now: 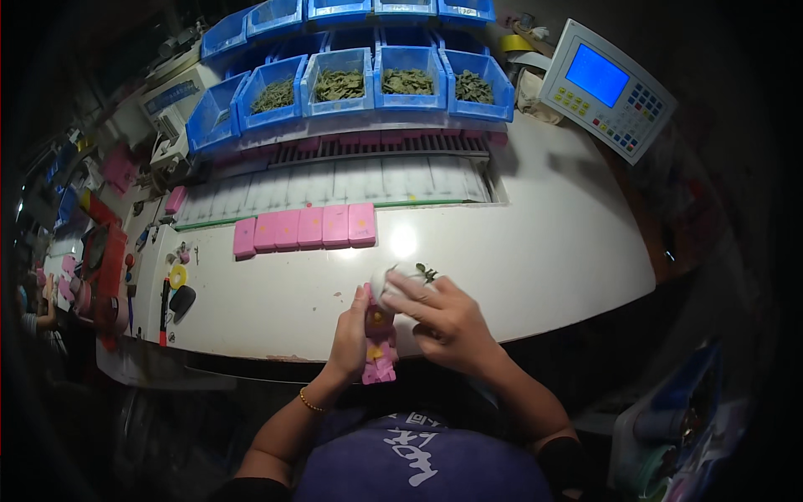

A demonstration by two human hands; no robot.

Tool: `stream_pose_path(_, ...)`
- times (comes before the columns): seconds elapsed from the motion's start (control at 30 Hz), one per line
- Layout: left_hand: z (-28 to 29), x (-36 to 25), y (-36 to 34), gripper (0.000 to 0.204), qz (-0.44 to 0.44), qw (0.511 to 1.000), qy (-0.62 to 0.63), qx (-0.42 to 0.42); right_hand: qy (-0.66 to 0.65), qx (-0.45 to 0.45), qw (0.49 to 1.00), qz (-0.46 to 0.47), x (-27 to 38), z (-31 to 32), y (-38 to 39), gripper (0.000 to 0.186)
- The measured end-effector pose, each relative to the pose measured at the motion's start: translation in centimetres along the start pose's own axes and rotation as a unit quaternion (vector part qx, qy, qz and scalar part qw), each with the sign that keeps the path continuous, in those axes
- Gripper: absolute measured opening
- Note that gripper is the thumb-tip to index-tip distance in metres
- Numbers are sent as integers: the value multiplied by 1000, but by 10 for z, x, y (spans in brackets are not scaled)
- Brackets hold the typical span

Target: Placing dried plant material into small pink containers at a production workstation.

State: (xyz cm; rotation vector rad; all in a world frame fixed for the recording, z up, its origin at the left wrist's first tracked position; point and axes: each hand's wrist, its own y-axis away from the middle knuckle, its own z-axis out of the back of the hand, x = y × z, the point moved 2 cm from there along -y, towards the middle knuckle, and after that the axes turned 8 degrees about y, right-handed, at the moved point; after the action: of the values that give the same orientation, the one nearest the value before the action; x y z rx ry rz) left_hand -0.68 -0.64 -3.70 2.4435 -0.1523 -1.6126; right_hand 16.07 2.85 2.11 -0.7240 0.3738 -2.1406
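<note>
My left hand [348,336] is closed around the side of a pink rubber block [379,371] with yellow and brownish patches on its inner face, held at the table's front edge. At the block's far end is a soft-looking white rounded thing [381,281]. The fingers of my right hand [452,325] lie over it and seem to grip it; the thumb is partly hidden. Just beyond these fingers, several small dark green pieces [427,272] show on the table.
A row of pink blocks [311,227] lies beyond my hands, before a pale lined strip [351,186]. Blue bins [339,82] with green pieces stand behind. A control panel [608,89] is at the far right; yellow tape [178,276] and a black mouse-shaped thing [181,302] lie left.
</note>
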Motion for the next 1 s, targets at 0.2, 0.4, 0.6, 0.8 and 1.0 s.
stream_pose_path(0.2, 1, -11, -14, 59, -87, 995, 42, -37, -97, 45, 994, 22, 35, -11, 29, 57)
stream_pose_path(0.4, 7, -19, -7, 64, -23, 1000, 12, 3, -227, 106, 964, -84, -5, 36, 36, 62)
stream_pose_path(0.6, 0, -6, -3, 67, -3, 998, 56, 13, 68, 7, 979, -192, -13, 23, 37, 51)
stream_pose_path(0.8, -16, -9, 11, 36, -154, 975, -153, 42, -473, 6, 804, -359, -7, -32, 37, 40)
stream_pose_path(1.0, -13, -11, 21, 27, -253, 952, -159, 70, -318, -32, 927, -197, -6, -7, 27, 26)
